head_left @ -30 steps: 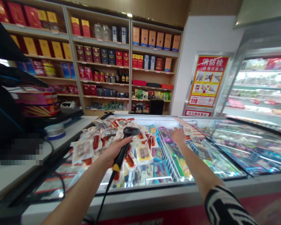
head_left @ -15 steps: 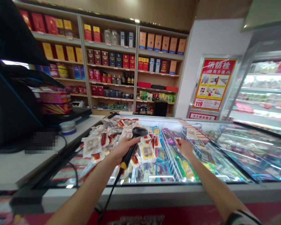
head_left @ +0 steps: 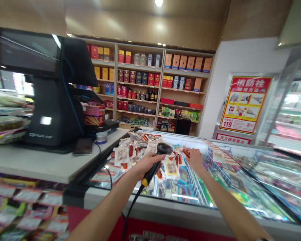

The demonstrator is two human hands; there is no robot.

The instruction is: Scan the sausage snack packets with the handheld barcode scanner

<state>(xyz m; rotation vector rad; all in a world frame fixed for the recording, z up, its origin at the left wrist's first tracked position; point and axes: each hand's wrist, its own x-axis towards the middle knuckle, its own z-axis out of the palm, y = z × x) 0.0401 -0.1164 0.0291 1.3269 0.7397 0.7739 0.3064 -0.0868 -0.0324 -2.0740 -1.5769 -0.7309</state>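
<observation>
The left hand (head_left: 146,164) is wrapping its fingers around the handle of a black scanner (head_left: 164,148), near the middle of the frame. The scanner's round head is pointing up and away, and its black cord (head_left: 132,201) is hanging down to the bottom edge. The right hand (head_left: 196,160), just right of the middle, is pinching a small clear packet (head_left: 186,153) with something red in it. Its fingers are sitting close together; the thumb is hiding, so I cannot tell how tight they are.

The packet is looking light and bendy, and its plastic may be feeling slippery. A corner or flat edge is looking like the best place to pinch. The scanner is looking hard and a bit heavier, so its handle is the part for holding, and its cord could be tugging or snagging.

Between and left of the hands, a messy pile of packets (head_left: 121,155) is lying over the freezer (head_left: 153,199), and the top ones could be sliding off. A white wire basket (head_left: 194,182) is showing below the right hand. On the left side, a big black screen machine (head_left: 62,110) is standing on a pale counter (head_left: 52,167), with a round tape roll (head_left: 101,137) sitting near the edge. Shelves (head_left: 163,83) full of boxes are filling the top middle, and a red and yellow poster (head_left: 245,103) is hanging on the wall at the right.
</observation>
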